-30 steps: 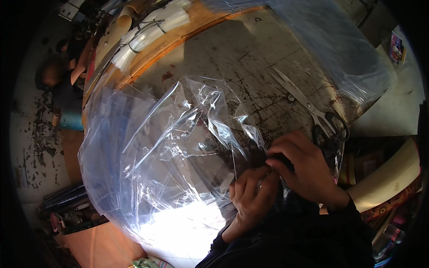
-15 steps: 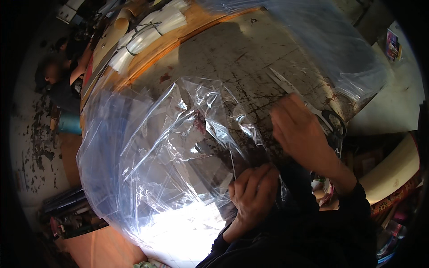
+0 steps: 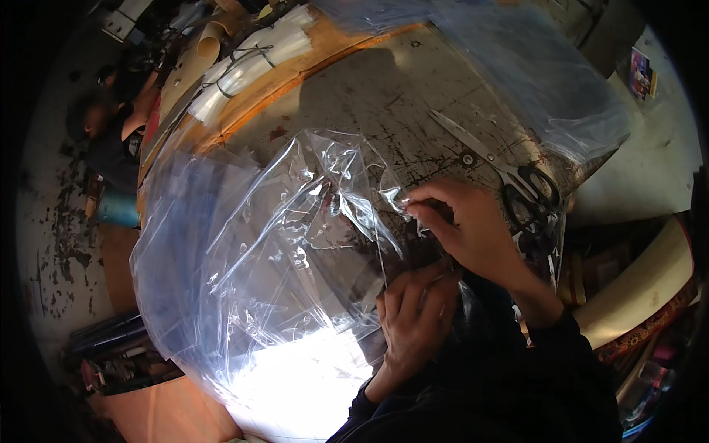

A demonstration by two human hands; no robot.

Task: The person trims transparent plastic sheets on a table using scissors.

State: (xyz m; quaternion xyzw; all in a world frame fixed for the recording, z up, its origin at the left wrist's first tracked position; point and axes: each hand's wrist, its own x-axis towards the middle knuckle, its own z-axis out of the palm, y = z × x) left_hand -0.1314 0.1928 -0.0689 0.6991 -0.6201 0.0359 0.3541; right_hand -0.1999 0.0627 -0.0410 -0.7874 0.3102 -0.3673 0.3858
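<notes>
A large clear plastic sheet (image 3: pixel 258 244), creased and shiny, spreads over the left and near part of the worktable. My left hand (image 3: pixel 417 310) presses down at its near right edge, fingers curled on the film. Farther up that same edge, my right hand (image 3: pixel 473 225) pinches the film between thumb and forefinger. Large scissors (image 3: pixel 491 156) with black handles lie just beyond my right hand, blades pointing to the far left.
The scratched worktable (image 3: pixel 354 96) has a wooden far rim holding a tied bundle of whitish film (image 3: pixel 255 66). More folded plastic sheeting (image 3: pixel 539 81) lies at the far right. A cream roll (image 3: pixel 639 288) stands at the right. Another person (image 3: pixel 111 140) is at far left.
My right hand has come down and left from beside the scissors and now pinches the sheet's edge, uncovering the scissors. My left hand stays nearly in place.
</notes>
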